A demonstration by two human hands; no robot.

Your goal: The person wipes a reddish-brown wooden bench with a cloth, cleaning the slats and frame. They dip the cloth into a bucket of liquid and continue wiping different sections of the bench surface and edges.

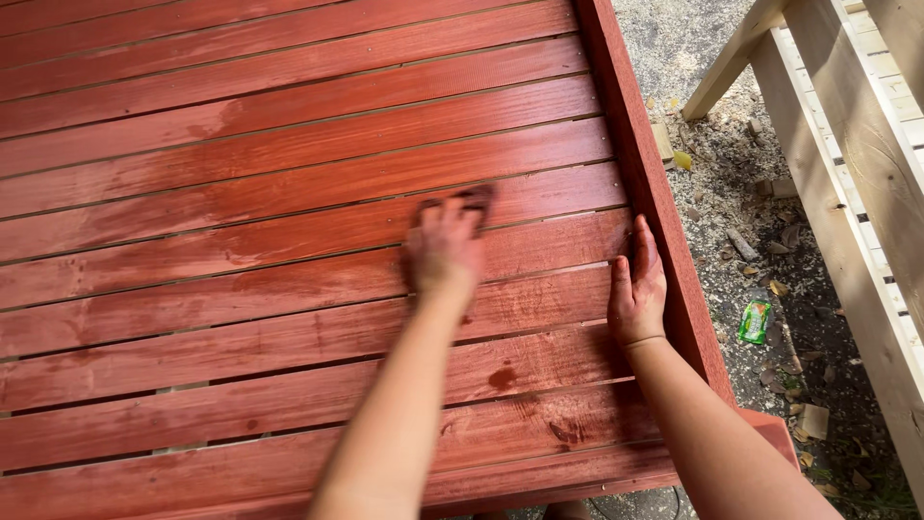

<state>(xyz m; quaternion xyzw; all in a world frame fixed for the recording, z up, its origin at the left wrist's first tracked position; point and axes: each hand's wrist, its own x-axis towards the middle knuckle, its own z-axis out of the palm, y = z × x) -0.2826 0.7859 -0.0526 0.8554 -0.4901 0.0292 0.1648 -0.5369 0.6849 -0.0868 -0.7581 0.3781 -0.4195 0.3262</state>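
A large slatted wooden panel (241,193), stained red-brown and wet-looking in patches, fills most of the view. My left hand (445,246) is blurred with motion over the slats near the middle right, pressing a small dark cloth or pad (474,197) under its fingertips against the wood. My right hand (635,287) lies flat with fingers together on the slats, its edge against the panel's raised right side rail (647,183). A thin band circles my right wrist. Both hands are stained reddish.
Right of the rail is gravel ground with wood scraps and dry leaves (746,241). A small green packet (755,321) lies there. An unpainted pale wooden frame (857,164) stands at the far right.
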